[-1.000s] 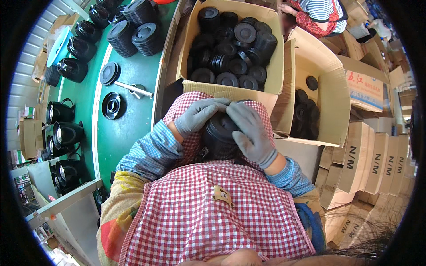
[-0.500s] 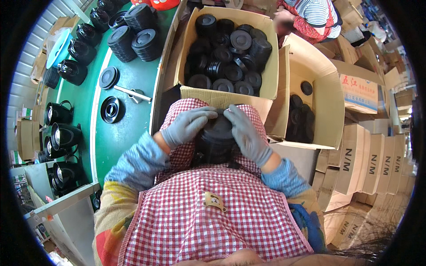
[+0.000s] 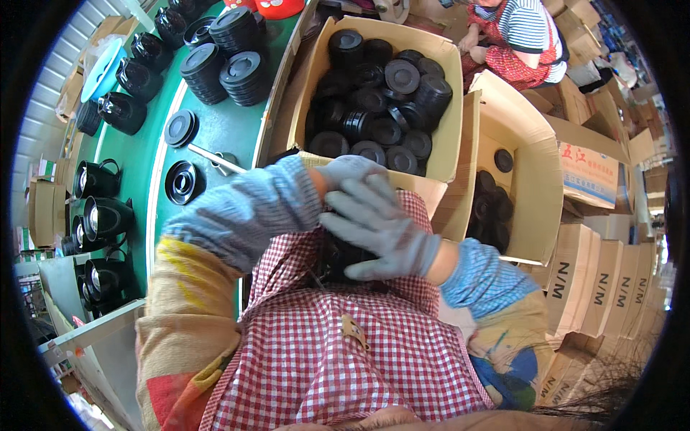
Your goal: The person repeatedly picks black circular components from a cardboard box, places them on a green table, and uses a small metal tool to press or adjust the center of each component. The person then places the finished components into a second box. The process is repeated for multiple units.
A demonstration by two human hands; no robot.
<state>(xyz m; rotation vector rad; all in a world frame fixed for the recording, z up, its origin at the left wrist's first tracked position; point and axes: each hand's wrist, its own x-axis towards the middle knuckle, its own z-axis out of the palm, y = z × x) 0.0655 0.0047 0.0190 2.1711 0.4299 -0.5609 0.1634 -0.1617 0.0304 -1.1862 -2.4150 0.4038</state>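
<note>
In my lap, between my knees, a dark black object [image 3: 341, 260] shows only in part beneath my hands; a stacked round shape was visible there half a second ago. My gloved right hand [image 3: 381, 226] lies across it, fingers stretched out and apart, pointing left. My gloved left hand [image 3: 352, 169] is bent over at the far side, close against the right fingers. Its own fingers are mostly hidden, so I cannot tell what they touch. Just beyond my hands stands a cardboard box [image 3: 449, 154] heaped with round black lids [image 3: 402, 76].
To the right, a second box [image 3: 528, 237] holds fewer black pieces. On the green table [image 3: 215, 133] are lid stacks [image 3: 246, 77], a black ring [image 3: 185, 182], a pale-handled tool [image 3: 215, 159] and black jugs [image 3: 105, 218]. A person [image 3: 521, 43] sits at the far right, near stacked cartons [image 3: 575, 280].
Both hands have come together: the left swung right and forward, the right moved left over the black object. The view has shifted slightly.
</note>
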